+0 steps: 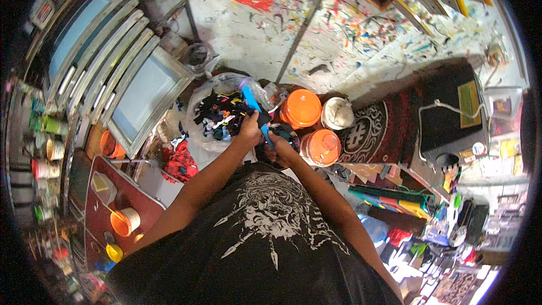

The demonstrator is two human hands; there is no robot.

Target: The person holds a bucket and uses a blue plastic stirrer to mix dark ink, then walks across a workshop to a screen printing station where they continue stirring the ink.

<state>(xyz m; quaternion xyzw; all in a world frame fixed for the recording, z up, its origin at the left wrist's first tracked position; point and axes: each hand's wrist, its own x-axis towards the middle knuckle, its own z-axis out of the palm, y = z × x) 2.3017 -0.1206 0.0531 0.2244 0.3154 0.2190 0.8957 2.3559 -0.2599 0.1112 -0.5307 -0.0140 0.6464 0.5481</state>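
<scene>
Both my hands are closed around a long, narrow blue bar (249,97), its exact kind unclear. It slants up and left from my right hand. My left hand (248,131) grips it near its middle, beside a small dark patch that looks like cloth. Lower down, my right hand (282,148) closes on the bar's near end. Beyond and left of my hands stands a clear plastic-lined bin (197,130) filled with dark and coloured rag scraps (223,116). Part of a dark container shows beneath my right hand, mostly hidden.
Right of my hands stand two orange lidded buckets (301,108) and a white bucket (337,113). Framed screens (144,96) lean in a rack at left. A red-brown table (99,192) holds an orange cup (125,222). A patterned dark cloth (367,133) covers a surface at right.
</scene>
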